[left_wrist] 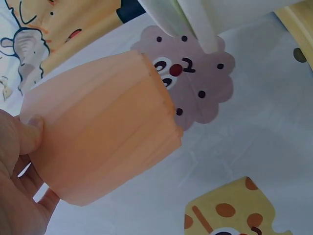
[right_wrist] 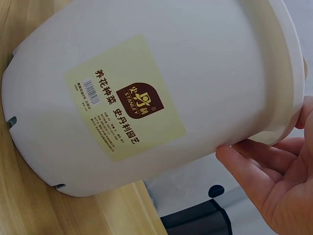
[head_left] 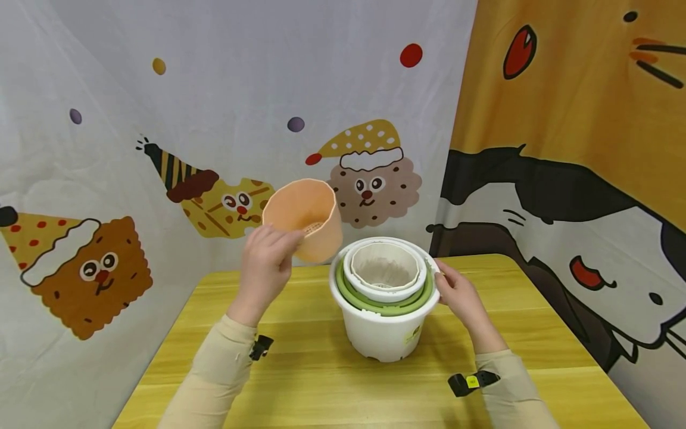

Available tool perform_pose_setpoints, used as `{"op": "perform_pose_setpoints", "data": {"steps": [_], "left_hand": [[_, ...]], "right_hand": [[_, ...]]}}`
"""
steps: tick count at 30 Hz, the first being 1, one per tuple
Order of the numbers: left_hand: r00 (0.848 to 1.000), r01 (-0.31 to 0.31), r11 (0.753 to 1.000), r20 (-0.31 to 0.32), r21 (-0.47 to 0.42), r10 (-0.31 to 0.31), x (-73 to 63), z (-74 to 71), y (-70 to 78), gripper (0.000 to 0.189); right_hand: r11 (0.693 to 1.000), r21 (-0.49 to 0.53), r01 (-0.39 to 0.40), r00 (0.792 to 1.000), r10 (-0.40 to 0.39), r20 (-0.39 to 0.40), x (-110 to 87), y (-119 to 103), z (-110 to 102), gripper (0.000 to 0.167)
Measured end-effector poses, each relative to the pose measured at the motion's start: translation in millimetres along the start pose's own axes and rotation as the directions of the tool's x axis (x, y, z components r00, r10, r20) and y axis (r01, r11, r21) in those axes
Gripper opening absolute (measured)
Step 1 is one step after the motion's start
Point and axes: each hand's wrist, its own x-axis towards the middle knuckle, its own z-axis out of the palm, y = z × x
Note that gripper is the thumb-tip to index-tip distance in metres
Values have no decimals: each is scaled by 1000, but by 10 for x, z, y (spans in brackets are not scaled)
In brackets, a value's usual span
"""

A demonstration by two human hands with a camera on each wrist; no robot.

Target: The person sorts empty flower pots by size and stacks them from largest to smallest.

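My left hand pinches the rim of an orange flower pot, held up in the air left of a nested stack of pots. The orange pot tilts, its mouth facing me, and holes show in its bottom. The large white flower pot stands upright on the table, with a label on its side. Inside it sit a green pot and smaller white pots, one within another. At the right side of the large pot, my right hand grips its rim between thumb and fingers.
The wooden table carries the stack near its far edge. Behind it hangs a white cloth printed with cartoon figures, and an orange printed cloth covers the right side. Each wrist wears a black strap.
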Motion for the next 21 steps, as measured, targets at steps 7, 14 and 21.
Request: {"op": "perform_pose_setpoints", "data": {"steps": [7,14,21], "left_hand": [[999,-43,999,-32,-25,43,115,26,77,34],[996,-81,995,-34,-55,79,226,64,148,27],[994,-112,990,-30,-84,110,268,127,206,30]], "right_hand": [[1000,1,1,1000,-1,1,-2,-8,-2,55],[1000,4,8,1000,-8,3,-2,-8,1,55],[1000,7,9,1000,-9,4,-1,-6,2,54]]}}
